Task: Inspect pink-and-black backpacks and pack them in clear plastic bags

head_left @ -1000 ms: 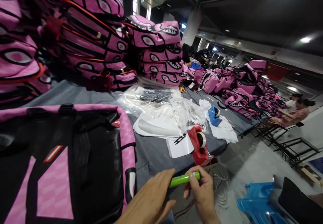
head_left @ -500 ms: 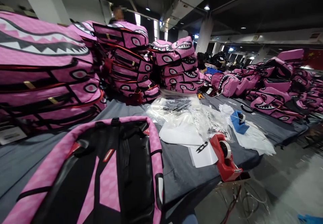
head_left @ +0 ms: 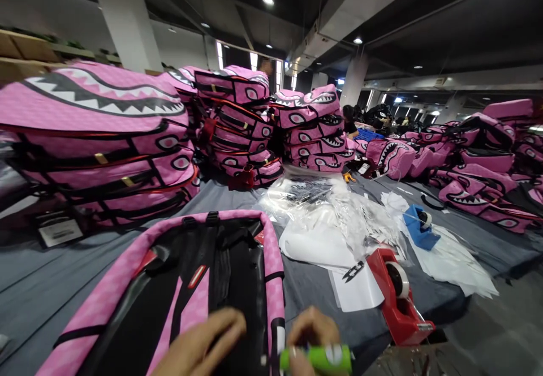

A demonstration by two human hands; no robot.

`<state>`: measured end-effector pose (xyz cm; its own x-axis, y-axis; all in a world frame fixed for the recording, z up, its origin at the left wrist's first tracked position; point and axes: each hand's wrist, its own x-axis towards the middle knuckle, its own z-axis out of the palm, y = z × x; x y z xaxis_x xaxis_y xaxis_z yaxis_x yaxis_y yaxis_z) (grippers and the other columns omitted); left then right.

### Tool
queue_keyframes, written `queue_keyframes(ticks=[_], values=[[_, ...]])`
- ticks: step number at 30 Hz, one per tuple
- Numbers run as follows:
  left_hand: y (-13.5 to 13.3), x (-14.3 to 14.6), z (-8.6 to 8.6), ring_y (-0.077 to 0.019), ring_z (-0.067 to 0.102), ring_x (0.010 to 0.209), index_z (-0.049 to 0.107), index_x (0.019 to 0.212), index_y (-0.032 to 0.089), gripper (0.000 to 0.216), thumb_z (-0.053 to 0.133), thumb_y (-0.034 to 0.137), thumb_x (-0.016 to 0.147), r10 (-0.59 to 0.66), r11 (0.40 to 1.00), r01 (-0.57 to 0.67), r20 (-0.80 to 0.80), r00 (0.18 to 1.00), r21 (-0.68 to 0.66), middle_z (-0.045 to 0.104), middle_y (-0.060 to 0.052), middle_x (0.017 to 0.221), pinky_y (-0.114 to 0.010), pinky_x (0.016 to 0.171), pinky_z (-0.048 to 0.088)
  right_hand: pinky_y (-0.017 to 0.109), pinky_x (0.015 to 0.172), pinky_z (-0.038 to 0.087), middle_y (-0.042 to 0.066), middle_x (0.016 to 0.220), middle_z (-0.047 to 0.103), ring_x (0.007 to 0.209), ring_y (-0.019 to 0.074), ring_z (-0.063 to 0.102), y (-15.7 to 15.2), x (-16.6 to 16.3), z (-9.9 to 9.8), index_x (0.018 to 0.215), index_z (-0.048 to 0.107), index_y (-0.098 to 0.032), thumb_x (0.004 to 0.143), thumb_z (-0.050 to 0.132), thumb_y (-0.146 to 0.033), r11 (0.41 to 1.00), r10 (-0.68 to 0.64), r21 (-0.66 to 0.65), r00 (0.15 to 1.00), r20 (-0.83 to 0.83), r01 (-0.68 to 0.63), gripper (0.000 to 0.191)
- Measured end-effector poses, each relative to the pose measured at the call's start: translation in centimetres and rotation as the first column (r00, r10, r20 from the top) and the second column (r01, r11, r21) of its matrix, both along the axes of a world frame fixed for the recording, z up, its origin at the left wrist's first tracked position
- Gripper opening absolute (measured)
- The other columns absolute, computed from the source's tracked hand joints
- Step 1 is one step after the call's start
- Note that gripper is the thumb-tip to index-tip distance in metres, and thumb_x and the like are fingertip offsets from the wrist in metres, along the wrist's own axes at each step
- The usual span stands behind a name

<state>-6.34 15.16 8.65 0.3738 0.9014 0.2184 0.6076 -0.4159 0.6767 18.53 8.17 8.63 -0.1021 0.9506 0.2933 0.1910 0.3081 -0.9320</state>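
At the bottom edge my right hand (head_left: 311, 333) is closed around a bright green tube-shaped tool (head_left: 316, 358), held level. My left hand (head_left: 203, 345) is beside it with curled fingers, just over the lower end of a pink backpack (head_left: 178, 291) that lies back-side up on the grey table (head_left: 42, 285); whether it touches the green tool is unclear. The backpack shows its black padded back and straps.
Stacks of pink shark-face backpacks (head_left: 106, 138) fill the table's back and left. Clear plastic bags and white sheets (head_left: 322, 217) lie in the middle, with small black snips (head_left: 353, 272), a red tape dispenser (head_left: 399, 302) at the edge and a blue one (head_left: 418, 226) beyond.
The view swung left and up across the frames. My hands left the view half a second ago and are back at the bottom edge, still with the green tool.
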Motion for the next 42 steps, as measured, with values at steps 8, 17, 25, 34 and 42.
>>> queue_keyframes(ticks=[8,17,25,34,42], values=[[9.9,0.3,-3.4,-0.0166,0.066,0.119,0.060,0.135,0.033,0.043,0.034,0.025,0.101,-0.195,0.938,0.226,-0.141,0.971,0.264,0.066,-0.001,0.137,-0.030,0.104,0.053,0.028,0.068,0.050,0.000,0.079,0.066,0.071,0.0157,0.060,13.7,-5.7,1.8,0.092,0.068,-0.020,0.075,0.079,-0.044,0.999,-0.022,0.040,0.978,-0.205,0.031,0.032],[8.5,1.6,-4.2,-0.0242,0.070,0.108,0.057,0.126,0.022,0.043,0.034,0.008,0.093,-0.051,0.982,0.098,-0.268,0.962,0.164,0.058,-0.010,0.137,-0.038,0.091,0.059,0.025,0.059,0.039,-0.006,0.059,0.048,0.058,0.0123,0.046,13.0,-5.5,-1.3,0.064,0.047,-0.023,0.083,0.057,-0.034,0.970,-0.236,0.069,0.971,0.043,0.233,0.025],[8.3,1.5,-3.8,-0.0232,0.070,0.105,0.051,0.121,0.023,0.036,0.037,0.007,0.091,-0.081,0.983,0.111,-0.203,0.976,0.144,0.055,-0.008,0.132,-0.038,0.090,0.058,0.026,0.056,0.036,-0.005,0.055,0.048,0.054,0.0133,0.046,14.6,-5.7,-0.4,0.061,0.048,-0.023,0.080,0.059,-0.045,0.977,-0.197,-0.039,0.963,0.185,0.208,0.031],[8.2,1.5,-4.1,-0.0221,0.070,0.105,0.049,0.119,0.023,0.035,0.039,0.007,0.090,-0.074,0.983,0.106,-0.200,0.977,0.153,0.056,-0.007,0.133,-0.035,0.088,0.057,0.027,0.056,0.032,-0.005,0.053,0.047,0.052,0.0132,0.045,14.6,-5.9,-1.0,0.059,0.046,-0.023,0.078,0.059,-0.043,0.965,-0.256,0.022,0.914,0.314,0.263,0.030],[8.4,1.6,-4.4,-0.0208,0.070,0.098,0.050,0.118,0.024,0.034,0.036,0.008,0.092,-0.072,0.979,0.106,-0.189,0.979,0.176,0.057,-0.007,0.130,-0.032,0.081,0.056,0.027,0.056,0.033,-0.005,0.055,0.048,0.053,0.0136,0.045,14.5,-5.8,-1.5,0.061,0.048,-0.023,0.080,0.058,-0.046,0.972,-0.232,0.045,0.925,0.302,0.229,0.032]])
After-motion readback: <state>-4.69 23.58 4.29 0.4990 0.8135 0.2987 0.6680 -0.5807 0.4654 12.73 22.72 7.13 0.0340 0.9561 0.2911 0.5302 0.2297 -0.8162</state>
